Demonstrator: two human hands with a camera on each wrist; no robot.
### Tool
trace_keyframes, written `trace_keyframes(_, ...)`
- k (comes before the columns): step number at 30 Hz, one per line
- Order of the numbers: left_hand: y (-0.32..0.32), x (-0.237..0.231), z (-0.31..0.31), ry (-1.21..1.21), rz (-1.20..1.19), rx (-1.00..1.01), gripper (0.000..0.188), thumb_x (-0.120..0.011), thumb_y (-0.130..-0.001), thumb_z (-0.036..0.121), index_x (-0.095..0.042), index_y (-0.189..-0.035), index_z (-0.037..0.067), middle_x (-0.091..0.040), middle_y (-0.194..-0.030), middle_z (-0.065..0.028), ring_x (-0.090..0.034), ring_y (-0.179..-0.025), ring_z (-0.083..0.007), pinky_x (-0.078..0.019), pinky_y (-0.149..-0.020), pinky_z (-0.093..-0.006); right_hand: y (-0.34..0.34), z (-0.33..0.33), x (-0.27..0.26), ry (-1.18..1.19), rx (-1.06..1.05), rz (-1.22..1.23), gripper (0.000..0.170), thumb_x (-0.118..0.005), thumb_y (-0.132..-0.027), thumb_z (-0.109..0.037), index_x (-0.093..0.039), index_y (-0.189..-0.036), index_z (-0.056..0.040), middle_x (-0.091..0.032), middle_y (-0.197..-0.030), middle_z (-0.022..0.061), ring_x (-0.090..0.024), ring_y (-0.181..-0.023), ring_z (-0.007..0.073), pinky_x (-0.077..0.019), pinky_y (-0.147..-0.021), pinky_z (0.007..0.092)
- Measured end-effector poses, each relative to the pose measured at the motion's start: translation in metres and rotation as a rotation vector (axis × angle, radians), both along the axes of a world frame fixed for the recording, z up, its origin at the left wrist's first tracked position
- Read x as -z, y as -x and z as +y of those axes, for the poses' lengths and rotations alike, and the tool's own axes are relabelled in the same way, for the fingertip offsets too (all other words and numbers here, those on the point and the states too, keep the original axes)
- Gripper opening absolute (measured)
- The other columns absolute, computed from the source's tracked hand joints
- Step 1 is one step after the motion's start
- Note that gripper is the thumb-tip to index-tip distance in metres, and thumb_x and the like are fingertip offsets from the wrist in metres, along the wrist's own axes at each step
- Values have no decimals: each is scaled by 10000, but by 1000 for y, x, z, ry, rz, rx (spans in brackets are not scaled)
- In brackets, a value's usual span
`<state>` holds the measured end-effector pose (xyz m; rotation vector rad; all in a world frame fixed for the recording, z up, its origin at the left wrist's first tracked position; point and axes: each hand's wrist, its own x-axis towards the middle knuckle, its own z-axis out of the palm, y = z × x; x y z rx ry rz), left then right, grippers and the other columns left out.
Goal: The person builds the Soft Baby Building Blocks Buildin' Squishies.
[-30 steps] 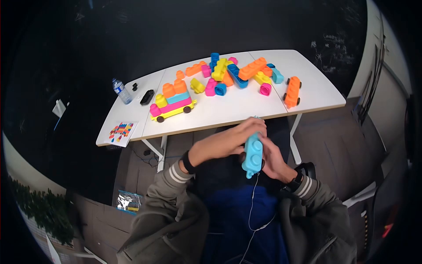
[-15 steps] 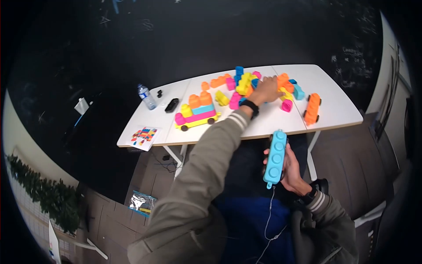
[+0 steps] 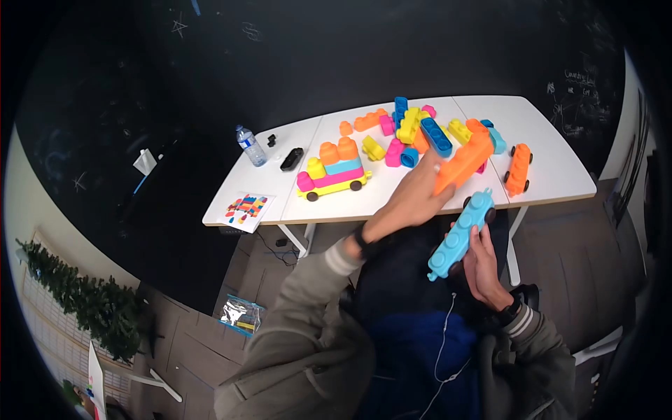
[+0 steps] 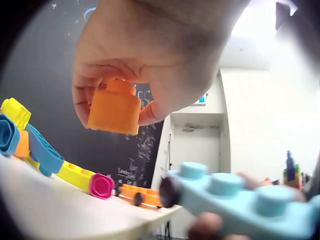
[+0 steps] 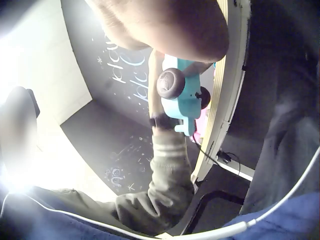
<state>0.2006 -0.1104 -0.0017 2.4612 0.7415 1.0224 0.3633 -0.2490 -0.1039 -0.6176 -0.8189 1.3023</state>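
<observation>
Head view: I read the orange block point(image 3: 465, 162), gripped by the left hand point(image 3: 409, 201), on the bench point(image 3: 560, 171) side of the light-blue wheeled base point(image 3: 459, 238), long axes near parallel; right hand point(image 3: 484, 271) grips the base.

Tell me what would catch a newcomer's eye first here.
Probably the long orange block in the left hand, and the light-blue wheeled base that the right hand holds before the table. Next, the multicoloured toy vehicle standing on the table, left of the loose blocks.
</observation>
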Motion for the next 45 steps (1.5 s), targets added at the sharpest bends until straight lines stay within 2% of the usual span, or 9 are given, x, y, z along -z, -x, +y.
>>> trace_keyframes(7,47,61,-71,480,51,117,443,-695,-1039,212,-345,-1249,39,-550,-1092,-137,-562,-973,-189,-507,-889,-341,8,-11,-11,-28,11,-37,511,-442,-1171,-346,-349,-1606,-95,-579,-1461,76,-582,-1320,158,-477,-1126,364)
trace_keyframes(11,37,86,-80,468,-33,135,490,-652,-1082,244,-250,-1265,31,-524,-1180,-162,-554,-1083,-154,-505,-924,-321,1,-9,3,57,-122,-101,508,-514,-1148,-369,-438,-1554,-73,-612,-1430,75,-603,-1299,157,-488,-1113,350)
trace_keyframes(14,32,82,-84,542,-238,160,510,-659,-1081,247,-282,-1320,2,-555,-1273,-172,-596,-1119,-167,-510,-963,-328,4,-6,13,53,-93,-153,525,-572,-1132,-301,-415,-1573,-65,-580,-1458,59,-561,-1331,146,-453,-1140,349)
trace_keyframes(15,33,86,-78,382,-185,156,607,-669,-1074,230,-289,-1472,-26,-614,-1297,-150,-641,-1131,-175,-515,-980,-330,6,-8,12,65,-91,-167,531,-574,-1131,-303,-411,-1575,-64,-580,-1444,52,-560,-1321,141,-451,-1133,344)
trace_keyframes(19,34,78,-82,442,-66,147,717,-657,-1077,209,-237,-1632,35,-655,-1283,-136,-675,-1133,-195,-523,-969,-336,9,-8,21,86,-84,-273,623,-569,-1128,-380,-338,-1613,-65,-557,-1427,51,-521,-1329,133,-420,-1136,324)
trace_keyframes(26,30,84,-104,536,-71,123,627,-553,-1125,255,-245,-1618,20,-635,-1327,-203,-679,-1180,-248,-528,-969,-358,11,-11,25,114,-93,-371,725,-491,-1137,-487,-237,-1648,-40,-414,-1573,113,-434,-1444,183,-385,-1191,343)
trace_keyframes(33,24,95,-110,408,-137,141,636,-470,-1152,265,-160,-1643,4,-571,-1383,-274,-644,-1230,-334,-490,-1032,-397,9,-7,32,186,-85,-310,812,-269,-1114,-670,-299,-1625,-40,-547,-1479,130,-562,-1342,203,-464,-1137,340)
trace_keyframes(37,22,101,-112,403,-162,183,667,-462,-1153,260,-118,-1654,-15,-509,-1462,-273,-578,-1330,-335,-438,-1106,-389,12,-12,25,145,-103,-172,796,-278,-1120,-659,-392,-1583,-22,-582,-1468,119,-606,-1316,197,-489,-1118,340)
trace_keyframes(45,17,102,-109,358,-242,259,703,-496,-1141,257,-127,-1654,-52,-383,-1591,-251,-462,-1451,-299,-402,-1163,-384,13,-22,22,97,-62,-266,802,-260,-1129,-647,-368,-1599,-6,-518,-1519,130,-528,-1385,210,-425,-1168,349)
